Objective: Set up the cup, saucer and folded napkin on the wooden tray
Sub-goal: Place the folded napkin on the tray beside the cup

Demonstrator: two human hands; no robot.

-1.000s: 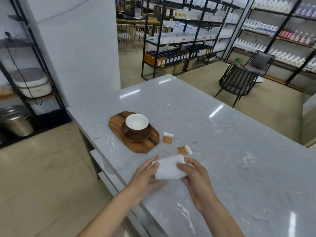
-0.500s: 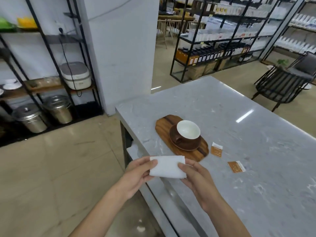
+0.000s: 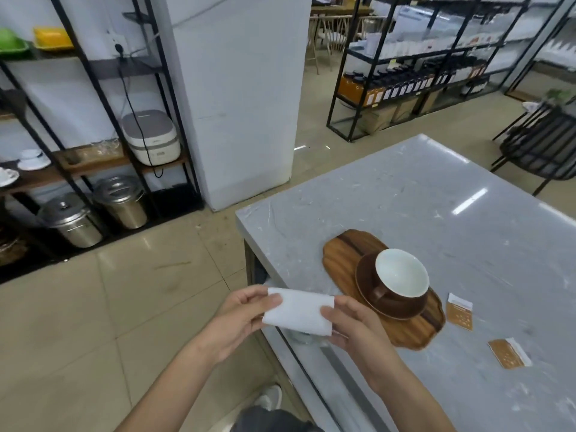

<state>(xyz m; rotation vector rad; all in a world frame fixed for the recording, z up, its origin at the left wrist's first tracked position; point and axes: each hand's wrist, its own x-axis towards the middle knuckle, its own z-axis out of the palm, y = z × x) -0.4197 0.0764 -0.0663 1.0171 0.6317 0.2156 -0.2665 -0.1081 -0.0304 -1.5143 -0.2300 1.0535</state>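
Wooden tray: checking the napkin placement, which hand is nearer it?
Right. The right hand almost touches the wooden tray; the left hand is further left, off the table edge.

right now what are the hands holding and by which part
Both hands hold the folded white napkin by its short ends: the left hand pinches the left end, the right hand the right end, just off the table's near edge.

cup [image 3: 401, 278] on saucer [image 3: 367, 285] on tray [image 3: 349, 247], napkin [image 3: 297, 313] left (off tray)
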